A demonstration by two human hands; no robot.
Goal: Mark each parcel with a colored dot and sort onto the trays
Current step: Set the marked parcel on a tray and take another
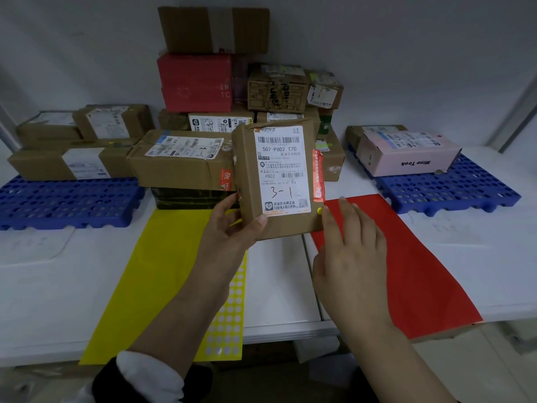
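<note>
Parcel in hand: we see a brown wrapped parcel (276, 178) held upright above the white table (279, 286), in front of the middle pile and over the gap between the yellow and red sheets.
Its face: a white shipping label covers most of the front, with a barcode, the print "507-P802 T70" and a handwritten "3-1"; an orange-red strip runs down the right edge.
Dot: a small yellow dot (319, 211) sits on the brown wrap at the lower right corner, just beside the label.
Left hand (232, 225): we see it grip the parcel at the lower left, thumb curled over the front and the other fingers hidden behind.
Right hand (348, 257): its fingers are straight and slightly spread, holding nothing, with the forefinger tip at the yellow dot.
Sheets: a yellow sheet (162, 271) lies on the left, a red sheet (401, 257) on the right, and a yellow sticker sheet (229, 315) with many empty circles lies under the left forearm.
Trays: the left blue tray (66, 202) carries several brown boxes; the right blue tray (453, 187) carries a pink box (406, 154) and a brown one behind it.
Middle pile (203, 117): brown and red boxes are stacked against the wall.
</note>
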